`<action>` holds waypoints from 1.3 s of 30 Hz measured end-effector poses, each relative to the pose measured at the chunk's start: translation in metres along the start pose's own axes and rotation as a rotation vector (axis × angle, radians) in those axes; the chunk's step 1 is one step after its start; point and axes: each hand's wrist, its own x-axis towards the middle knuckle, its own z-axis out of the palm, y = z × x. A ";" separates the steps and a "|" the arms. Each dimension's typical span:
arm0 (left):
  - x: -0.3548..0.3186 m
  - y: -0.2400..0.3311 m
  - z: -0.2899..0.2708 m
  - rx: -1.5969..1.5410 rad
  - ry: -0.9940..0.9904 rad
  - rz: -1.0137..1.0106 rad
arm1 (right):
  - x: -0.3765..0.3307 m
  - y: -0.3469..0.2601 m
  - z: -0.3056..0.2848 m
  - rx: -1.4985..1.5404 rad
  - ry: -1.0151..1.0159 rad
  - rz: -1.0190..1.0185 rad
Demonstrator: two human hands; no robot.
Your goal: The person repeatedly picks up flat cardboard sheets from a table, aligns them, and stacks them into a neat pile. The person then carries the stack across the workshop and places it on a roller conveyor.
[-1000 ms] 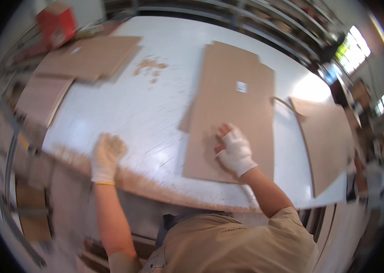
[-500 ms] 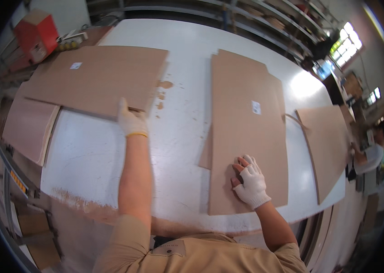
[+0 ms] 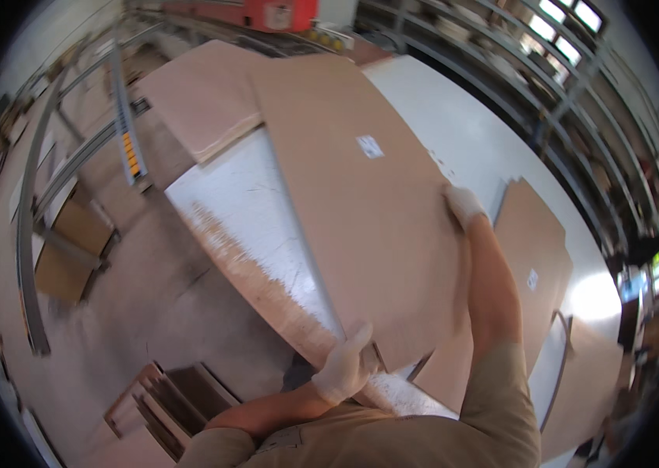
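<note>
One large brown panel [image 3: 353, 210] is lying slantwise across the white table [image 3: 244, 187], its broad face looking smooth and matt, its long sides running nearly straight, and a small white label [image 3: 370, 147] sitting on its upper half. Along the near side, the table's pale coating is giving way to a ragged, worn brown border [image 3: 267, 290]. A pinkish board [image 3: 205, 97], showing a paler cut edge, is resting beside the panel's far left side. To the right, a second brown panel [image 3: 536, 242] with a stepped outline is lying partly under the first, and a thin curved strip [image 3: 566, 331] is arching near a third brown panel [image 3: 587, 382].

The left hand [image 3: 345, 366], wearing a pale glove, is clamping the large panel's near end, its thumb lying along the top while its other fingers are mostly hiding from view. The right hand [image 3: 466, 204], also gloved, is bending closed around the long right edge, its fingertips only partly showing.
</note>
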 end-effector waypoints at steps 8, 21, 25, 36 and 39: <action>0.024 0.041 -0.048 0.126 0.169 0.190 | -0.110 0.042 -0.029 -0.001 0.084 -0.287; -0.151 -0.014 0.070 -0.008 0.116 0.648 | -0.252 -0.014 -0.143 0.228 0.233 -0.687; -0.228 -0.020 0.098 0.017 0.381 0.897 | -0.309 -0.111 -0.128 0.425 -0.038 -0.866; -0.392 -0.063 0.075 -0.289 0.941 1.446 | -0.573 -0.310 0.047 -0.047 -0.303 -1.781; -0.425 -0.074 0.053 -0.338 1.023 1.563 | -0.661 -0.328 0.093 -0.267 -0.426 -1.828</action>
